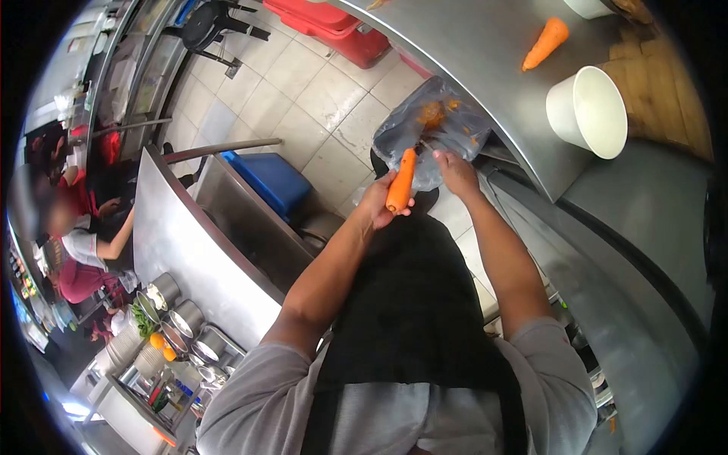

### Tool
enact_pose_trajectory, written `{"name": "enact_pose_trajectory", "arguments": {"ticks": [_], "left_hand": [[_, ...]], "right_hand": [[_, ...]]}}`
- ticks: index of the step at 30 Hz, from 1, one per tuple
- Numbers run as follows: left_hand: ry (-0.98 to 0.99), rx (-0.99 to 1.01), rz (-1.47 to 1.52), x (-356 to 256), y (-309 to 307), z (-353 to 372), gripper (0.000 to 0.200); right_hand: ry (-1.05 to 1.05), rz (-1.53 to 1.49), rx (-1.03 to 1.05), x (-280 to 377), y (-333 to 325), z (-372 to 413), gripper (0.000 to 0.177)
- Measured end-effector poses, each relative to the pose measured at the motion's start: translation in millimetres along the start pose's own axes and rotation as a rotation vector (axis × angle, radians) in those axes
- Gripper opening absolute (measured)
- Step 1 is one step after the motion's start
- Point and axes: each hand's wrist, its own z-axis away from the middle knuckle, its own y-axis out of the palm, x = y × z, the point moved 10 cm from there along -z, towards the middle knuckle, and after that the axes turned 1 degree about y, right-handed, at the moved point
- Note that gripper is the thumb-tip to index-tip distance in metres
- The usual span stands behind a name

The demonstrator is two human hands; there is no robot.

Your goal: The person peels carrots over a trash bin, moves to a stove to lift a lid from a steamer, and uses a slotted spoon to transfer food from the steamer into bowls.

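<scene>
Steel worktop (pixel 485 49) to the right, wooden board (pixel 652 87) on it, white tub (pixel 574 114) just beside, upright-ish, spare carrot (pixel 544 45) near the tub, within easy reach. Plastic bag (pixel 476 117) below the worktop edge, mouth open, orange scraps inside, placed to catch bits. Left hand (pixel 377 203) grasps the held carrot (pixel 401 182) by its thick end, narrow end left exposed. Right hand (pixel 457 173) pinches a thin tool (pixel 425 142) close by, type unclear.
</scene>
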Motion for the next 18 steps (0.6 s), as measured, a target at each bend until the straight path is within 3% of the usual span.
{"name": "enact_pose_trajectory", "arguments": {"ticks": [4, 10, 18], "left_hand": [[-0.011, -0.077, 0.071, -6, -14, -12, 0.039], [0.053, 0.028, 0.194, -4, -7, -9, 0.037], [-0.024, 0.121, 0.067, 21, -18, -5, 0.038]], "right_hand": [[-0.219, -0.099, 0.189, 84, -3, 87, 0.049], [-0.366, -0.108, 0.173, 111, -6, 107, 0.048], [-0.061, 0.051, 0.116, 9, 34, 3, 0.062]]}}
